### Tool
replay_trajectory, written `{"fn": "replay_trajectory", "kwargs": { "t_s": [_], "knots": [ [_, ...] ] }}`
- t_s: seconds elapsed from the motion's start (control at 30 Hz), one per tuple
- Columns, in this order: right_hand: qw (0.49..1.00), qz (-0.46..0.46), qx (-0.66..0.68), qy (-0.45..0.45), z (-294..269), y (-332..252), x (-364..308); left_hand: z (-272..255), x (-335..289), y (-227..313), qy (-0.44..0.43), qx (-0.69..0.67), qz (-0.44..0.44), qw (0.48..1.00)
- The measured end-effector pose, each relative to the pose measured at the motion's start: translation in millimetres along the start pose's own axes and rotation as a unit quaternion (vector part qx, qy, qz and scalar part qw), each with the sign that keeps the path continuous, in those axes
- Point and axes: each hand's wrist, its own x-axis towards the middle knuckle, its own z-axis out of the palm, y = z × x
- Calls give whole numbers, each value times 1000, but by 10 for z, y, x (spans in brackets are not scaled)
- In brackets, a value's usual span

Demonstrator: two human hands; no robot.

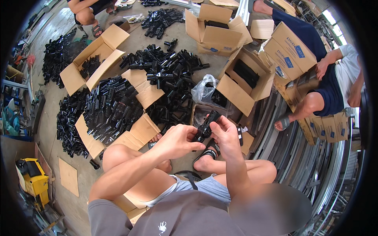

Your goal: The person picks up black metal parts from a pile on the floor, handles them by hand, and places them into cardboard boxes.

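In front of my lap I hold up a glossy black tube-shaped fitting (205, 126). My right hand (226, 133) is closed on it, with the thumb pressed along its side. My left hand (178, 141) meets its lower left end; the fingers curl behind that end, which hides part of their grip, while the thumb points right. Just beyond my hands stands a small open carton (193, 115). Heaps of similar black fittings (114, 106) lie to the left, partly on flattened cardboard, and another pile (169, 74) lies straight ahead.
Open cartons stand at the far left (80, 59), ahead (214, 37) and to the right (246, 84). A clear plastic bag (204, 88) lies near the right one. Long metal profiles (271, 145) cover the right side. A co-worker (334, 78) sits beside a closed carton (289, 51); a yellow machine (33, 179) is at left.
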Motion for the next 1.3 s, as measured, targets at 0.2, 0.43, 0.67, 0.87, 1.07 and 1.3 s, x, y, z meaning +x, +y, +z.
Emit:
{"fn": "replay_trajectory", "kwargs": {
  "t_s": [0.2,0.43,0.67,0.87,1.07,1.3],
  "knots": [
    [1000,-8,0,2,16,58,44,2,11,-12,-4,-1,-7,1000],
    [999,-27,-25,-22,-27,151,147,-36,49,-216,31,25,-2,999],
    [934,-84,-219,271,-1457,863,1278,-325,38,3,111,298,44,947],
    [720,-42,-667,185,-1691,1442,2032,-245,96,-395,65,414,2,908],
    [751,97,-641,124,-2222,1796,3049,-98,150,-409,33,423,-15,906],
    [887,58,-328,319,-2798,2487,3726,-209,320,-310,38,405,-32,913]
  ]
}}
